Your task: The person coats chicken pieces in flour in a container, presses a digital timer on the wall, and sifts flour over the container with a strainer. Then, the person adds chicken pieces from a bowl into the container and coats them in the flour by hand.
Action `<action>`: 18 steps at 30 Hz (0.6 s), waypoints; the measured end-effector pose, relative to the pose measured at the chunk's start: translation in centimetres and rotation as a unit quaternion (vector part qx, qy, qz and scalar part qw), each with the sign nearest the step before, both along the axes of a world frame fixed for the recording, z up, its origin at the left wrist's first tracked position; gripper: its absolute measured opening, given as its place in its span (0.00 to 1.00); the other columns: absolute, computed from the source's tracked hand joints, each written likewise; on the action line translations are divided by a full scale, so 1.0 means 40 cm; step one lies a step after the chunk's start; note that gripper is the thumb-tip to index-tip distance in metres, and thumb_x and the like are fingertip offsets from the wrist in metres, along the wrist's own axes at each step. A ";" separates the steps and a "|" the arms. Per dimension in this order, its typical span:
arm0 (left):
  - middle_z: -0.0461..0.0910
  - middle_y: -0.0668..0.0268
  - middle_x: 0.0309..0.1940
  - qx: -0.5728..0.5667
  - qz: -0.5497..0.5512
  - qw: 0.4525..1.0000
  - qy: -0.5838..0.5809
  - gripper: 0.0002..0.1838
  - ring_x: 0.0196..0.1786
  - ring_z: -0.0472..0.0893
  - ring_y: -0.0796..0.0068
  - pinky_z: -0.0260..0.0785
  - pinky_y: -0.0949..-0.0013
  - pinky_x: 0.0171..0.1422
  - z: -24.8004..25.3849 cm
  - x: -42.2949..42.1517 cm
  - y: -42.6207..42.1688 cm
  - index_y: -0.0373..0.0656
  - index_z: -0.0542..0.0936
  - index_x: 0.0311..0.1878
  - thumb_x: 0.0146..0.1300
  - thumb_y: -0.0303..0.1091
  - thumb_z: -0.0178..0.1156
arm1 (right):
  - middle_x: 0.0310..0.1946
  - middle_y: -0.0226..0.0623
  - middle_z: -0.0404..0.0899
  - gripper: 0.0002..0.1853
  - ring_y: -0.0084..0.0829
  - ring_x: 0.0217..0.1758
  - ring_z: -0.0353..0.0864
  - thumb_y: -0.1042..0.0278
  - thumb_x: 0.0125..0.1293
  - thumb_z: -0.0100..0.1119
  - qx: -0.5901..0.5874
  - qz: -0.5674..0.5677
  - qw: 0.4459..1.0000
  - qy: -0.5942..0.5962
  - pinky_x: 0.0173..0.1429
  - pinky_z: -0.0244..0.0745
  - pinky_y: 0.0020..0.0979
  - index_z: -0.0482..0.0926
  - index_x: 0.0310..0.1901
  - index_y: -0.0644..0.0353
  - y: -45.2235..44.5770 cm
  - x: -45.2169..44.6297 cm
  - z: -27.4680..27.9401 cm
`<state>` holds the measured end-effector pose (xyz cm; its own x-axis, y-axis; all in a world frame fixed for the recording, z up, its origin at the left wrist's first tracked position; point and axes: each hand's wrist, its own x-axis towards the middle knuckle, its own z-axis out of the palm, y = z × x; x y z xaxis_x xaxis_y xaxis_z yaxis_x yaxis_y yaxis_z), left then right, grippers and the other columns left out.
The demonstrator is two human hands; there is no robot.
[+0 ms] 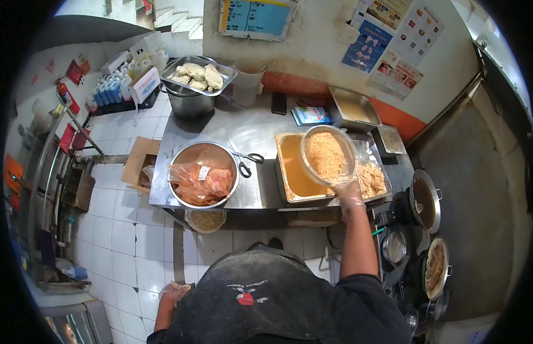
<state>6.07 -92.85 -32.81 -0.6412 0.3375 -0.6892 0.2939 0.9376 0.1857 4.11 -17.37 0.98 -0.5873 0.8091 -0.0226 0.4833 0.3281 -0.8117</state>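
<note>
My right hand, in a clear plastic glove, grips the near rim of a clear plastic tub filled with orange-brown crumbs. The tub is over a rectangular metal pan of orange-brown liquid and partly covers it. Just right of it, coated pieces lie in a metal tray. My left hand, also gloved, hangs low beside my body, away from the table. Its fingers look curled, with a small yellowish bit at their tips that I cannot identify.
On the steel table are a bowl with bagged reddish meat, black-handled scissors, a phone and a pot topped by a tray of pale pieces. Pans of oil stand at the right. A cardboard box sits left.
</note>
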 end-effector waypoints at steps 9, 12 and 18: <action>0.83 0.57 0.30 0.172 0.010 0.984 -0.044 0.27 0.36 0.83 0.56 0.72 0.49 0.42 -0.019 0.004 -0.020 0.57 0.85 0.43 0.74 0.68 0.48 | 0.49 0.44 0.89 0.24 0.32 0.50 0.88 0.79 0.55 0.74 -0.004 0.083 0.996 -0.016 0.55 0.82 0.34 0.83 0.56 0.74 -0.006 0.006 0.040; 0.82 0.57 0.26 0.316 0.153 0.931 -0.099 0.24 0.30 0.82 0.60 0.71 0.53 0.37 0.100 0.014 -0.006 0.55 0.85 0.36 0.74 0.62 0.54 | 0.50 0.43 0.89 0.26 0.31 0.51 0.87 0.79 0.56 0.74 -0.016 0.035 0.999 0.016 0.56 0.82 0.34 0.81 0.58 0.73 0.017 0.006 -0.004; 0.81 0.58 0.27 0.219 0.114 0.966 -0.083 0.20 0.31 0.81 0.63 0.69 0.55 0.39 0.085 0.013 -0.015 0.51 0.85 0.32 0.72 0.56 0.61 | 0.51 0.43 0.88 0.30 0.30 0.52 0.87 0.79 0.53 0.76 -0.008 0.022 1.000 0.011 0.56 0.82 0.35 0.80 0.59 0.73 -0.009 0.002 0.013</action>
